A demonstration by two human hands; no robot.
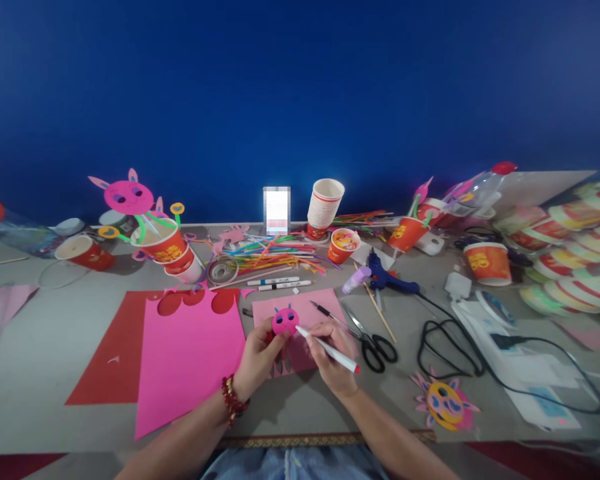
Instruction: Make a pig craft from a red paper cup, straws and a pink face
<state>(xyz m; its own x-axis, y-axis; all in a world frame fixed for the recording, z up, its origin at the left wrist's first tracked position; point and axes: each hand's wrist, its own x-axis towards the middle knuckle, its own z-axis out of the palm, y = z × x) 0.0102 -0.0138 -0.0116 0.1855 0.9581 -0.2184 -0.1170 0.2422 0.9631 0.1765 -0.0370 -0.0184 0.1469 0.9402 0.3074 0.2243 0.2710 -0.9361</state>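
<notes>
Blue jeans (pixel 290 465) sit by the near edge of the bench (pixel 30 400), left hand (pixel 258 355) pinching a pink face (pixel 285 323), right hand (pixel 333 373) gripping a pen (pixel 339 357), likely drawing, which needs steadiness.

Left hand (pixel 260 353): five-fingered, slender. A beaded bracelet (pixel 233 400) encircles the wrist, behind the fingers. Beads: small, round, dark red, with gold-toned pieces between them; the rows appear multiple, the exact count unclear. Right hand (pixel 330 353): matching build; wrist and forearm bare behind the fingers. Lower garment (pixel 290 465): faded blue denim, creased, located below both sets of fingers, between the forearms.
</notes>
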